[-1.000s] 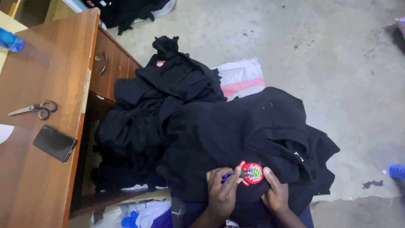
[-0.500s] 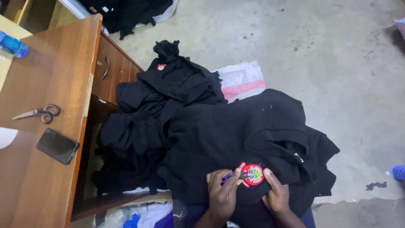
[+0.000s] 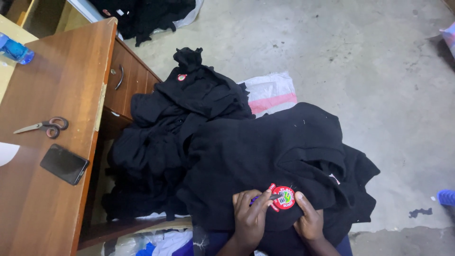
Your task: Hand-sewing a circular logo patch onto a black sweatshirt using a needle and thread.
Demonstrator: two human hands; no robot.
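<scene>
Hands working a round red badge on a black garment, seen from the head view.

Desk (image 3: 52, 99), wooden, fills the nine o'clock side; black garment (image 3: 265, 151) lies spread at centre over a heap of dark clothing (image 3: 156, 142). Left hand (image 3: 250, 217), at six o'clock, fingers curled closed around a thin purple-handled tool (image 3: 263, 197), tip touching the badge (image 3: 283, 197). Right hand (image 3: 309, 222), just beside at five o'clock, fingers partly closed, thumb pressing cloth at the badge edge. Phone (image 3: 64, 164) and scissors (image 3: 43, 127) lie apart on the desk.
</scene>
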